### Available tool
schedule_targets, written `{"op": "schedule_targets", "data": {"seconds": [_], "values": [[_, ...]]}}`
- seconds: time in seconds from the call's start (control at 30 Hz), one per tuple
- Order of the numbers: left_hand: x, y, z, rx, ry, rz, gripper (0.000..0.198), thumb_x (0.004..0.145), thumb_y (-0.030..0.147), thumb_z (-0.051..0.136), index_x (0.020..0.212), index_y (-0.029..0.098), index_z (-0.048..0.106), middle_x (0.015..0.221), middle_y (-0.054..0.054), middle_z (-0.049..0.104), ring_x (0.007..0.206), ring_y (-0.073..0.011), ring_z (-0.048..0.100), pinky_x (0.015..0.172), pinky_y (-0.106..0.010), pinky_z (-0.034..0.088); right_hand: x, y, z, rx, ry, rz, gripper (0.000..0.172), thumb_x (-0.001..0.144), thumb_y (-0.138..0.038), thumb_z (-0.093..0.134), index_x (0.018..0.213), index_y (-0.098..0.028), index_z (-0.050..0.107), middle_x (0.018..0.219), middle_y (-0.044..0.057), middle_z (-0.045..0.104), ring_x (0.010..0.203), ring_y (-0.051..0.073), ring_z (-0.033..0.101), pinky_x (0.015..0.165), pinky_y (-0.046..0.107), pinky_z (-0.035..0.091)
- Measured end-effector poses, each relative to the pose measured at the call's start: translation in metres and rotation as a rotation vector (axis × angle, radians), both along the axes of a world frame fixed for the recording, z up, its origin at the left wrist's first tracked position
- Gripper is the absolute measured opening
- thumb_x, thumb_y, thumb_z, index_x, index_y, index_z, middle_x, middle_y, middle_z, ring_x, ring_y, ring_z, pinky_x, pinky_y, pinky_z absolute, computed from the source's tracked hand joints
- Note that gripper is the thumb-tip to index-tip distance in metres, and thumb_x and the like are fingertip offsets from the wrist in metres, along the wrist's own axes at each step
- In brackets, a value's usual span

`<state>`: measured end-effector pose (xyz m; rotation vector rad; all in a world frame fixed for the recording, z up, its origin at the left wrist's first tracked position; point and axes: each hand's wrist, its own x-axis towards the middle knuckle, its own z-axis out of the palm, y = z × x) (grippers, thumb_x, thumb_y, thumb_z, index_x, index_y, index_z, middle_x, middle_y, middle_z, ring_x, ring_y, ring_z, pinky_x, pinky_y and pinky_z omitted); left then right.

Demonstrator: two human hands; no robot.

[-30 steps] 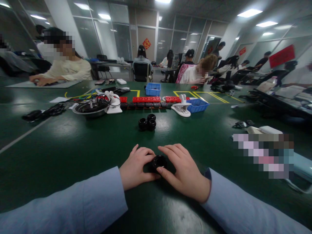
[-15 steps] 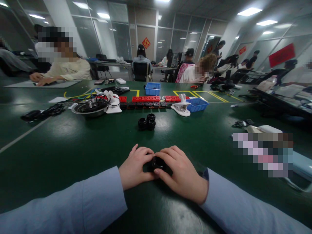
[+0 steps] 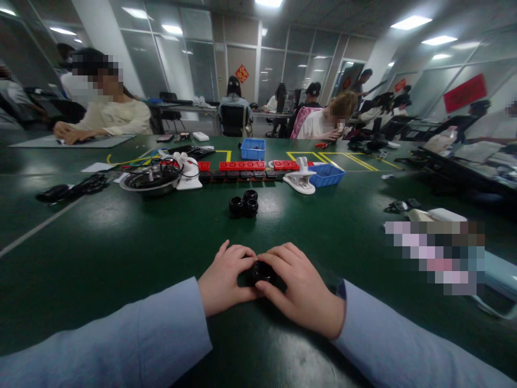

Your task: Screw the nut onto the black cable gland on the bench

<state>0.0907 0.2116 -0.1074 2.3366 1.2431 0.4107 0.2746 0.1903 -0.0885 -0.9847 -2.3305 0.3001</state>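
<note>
A glossy black ring-shaped part [image 3: 263, 272] with a round opening on top sits at the table's near middle, between my two hands. My left hand [image 3: 229, 277] curls round its left side, fingertips and thumb against it. From the right, my right hand [image 3: 297, 285] grips the same part, its thumb at the near edge and its fingers over the far edge. My fingers cover much of its sides. Farther out on the green table [image 3: 181, 231] stands a tight cluster of similar black ring-shaped parts [image 3: 244, 205].
Behind the cluster run red strips [image 3: 242, 165] and a black strip [image 3: 242, 176]. A metal bowl [image 3: 149, 186], white clip stands [image 3: 299, 178] and blue bins [image 3: 253, 149] surround them. Black cables [image 3: 72, 188] lie left; a light-blue item [image 3: 498, 272] lies right. People sit beyond.
My hands and the black ring-shaped part keep almost the same place and grip. The view has shifted very slightly.
</note>
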Motion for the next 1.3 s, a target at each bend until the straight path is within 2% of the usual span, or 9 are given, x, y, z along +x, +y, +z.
{"op": "schedule_targets", "data": {"seconds": [0.23,0.43,0.6,0.77,0.93,1.07,1.13,1.23,1.3], "values": [[0.0,0.001,-0.002,0.004,0.0,-0.001,0.03,0.068,0.03,0.07,0.097,0.023,0.061,0.109,-0.002,0.056,0.109,-0.0232,0.048,0.109,-0.059,0.01,-0.005,-0.004,0.001,0.114,-0.045,0.031,0.029,0.083,-0.019,0.045,0.108,-0.011,0.057,0.104,0.01,0.058,0.088,0.022,0.046,0.078,0.04,0.038],[-0.001,0.002,-0.004,0.01,-0.003,0.0,0.035,0.066,0.025,0.069,0.1,0.024,0.06,0.106,-0.001,0.056,0.106,-0.0226,0.049,0.109,-0.059,0.011,-0.007,-0.005,0.002,0.159,-0.104,0.134,0.031,0.084,-0.025,0.044,0.108,-0.011,0.057,0.109,0.009,0.058,0.085,0.022,0.044,0.073,0.037,0.035],[-0.002,0.001,-0.002,0.029,0.007,-0.017,0.027,0.068,0.027,0.066,0.095,0.023,0.062,0.104,-0.001,0.057,0.104,-0.0234,0.05,0.108,-0.06,0.014,-0.005,-0.005,0.004,0.185,-0.146,0.268,0.028,0.089,-0.032,0.04,0.097,-0.015,0.061,0.09,0.006,0.061,0.078,0.02,0.044,0.067,0.034,0.031],[-0.001,0.0,0.001,0.01,0.0,-0.006,0.029,0.067,0.027,0.07,0.094,0.022,0.061,0.104,-0.001,0.057,0.105,-0.0236,0.05,0.108,-0.06,0.013,0.001,-0.006,0.005,0.214,-0.114,0.318,0.045,0.095,-0.036,0.028,0.075,-0.015,0.062,0.067,0.005,0.056,0.069,0.018,0.042,0.061,0.033,0.027],[-0.002,0.0,0.002,-0.001,-0.023,0.0,0.032,0.069,0.039,0.071,0.095,0.024,0.061,0.103,-0.001,0.056,0.104,-0.023,0.05,0.108,-0.061,0.012,0.012,0.009,0.004,0.218,-0.107,0.133,0.053,0.097,-0.033,0.023,0.059,-0.015,0.055,0.058,0.005,0.051,0.062,0.017,0.037,0.059,0.033,0.028],[-0.002,0.001,-0.001,-0.005,-0.01,-0.012,0.037,0.068,0.042,0.072,0.099,0.024,0.061,0.105,-0.002,0.056,0.107,-0.024,0.05,0.108,-0.061,0.011,0.02,0.03,-0.005,0.103,-0.124,-0.141,0.043,0.097,-0.034,0.027,0.089,-0.011,0.063,0.08,0.009,0.06,0.076,0.02,0.045,0.07,0.034,0.034],[-0.003,0.003,-0.004,-0.008,0.0,-0.013,0.04,0.069,0.045,0.071,0.101,0.024,0.061,0.107,-0.003,0.056,0.109,-0.0248,0.049,0.108,-0.062,0.009,0.022,0.037,-0.008,0.081,-0.125,-0.199,0.04,0.097,-0.034,0.03,0.099,-0.009,0.061,0.089,0.01,0.061,0.082,0.021,0.048,0.074,0.036,0.037],[-0.006,0.004,-0.005,0.008,-0.016,0.008,0.068,0.063,0.056,0.071,0.12,0.024,0.051,0.12,-0.007,0.051,0.117,-0.0294,0.044,0.107,-0.063,0.008,0.023,0.039,0.0,0.124,-0.081,-0.183,0.038,0.096,-0.034,0.032,0.1,-0.01,0.061,0.092,0.01,0.061,0.085,0.022,0.05,0.077,0.037,0.038],[-0.012,0.002,0.003,0.077,-0.078,0.043,0.094,0.06,0.071,0.064,0.134,0.021,0.035,0.132,-0.013,0.043,0.124,-0.0335,0.037,0.107,-0.064,0.008,0.025,0.035,0.017,0.204,0.0,-0.155,0.035,0.096,-0.033,0.033,0.098,-0.013,0.061,0.092,0.009,0.061,0.087,0.022,0.051,0.078,0.038,0.039]]}}
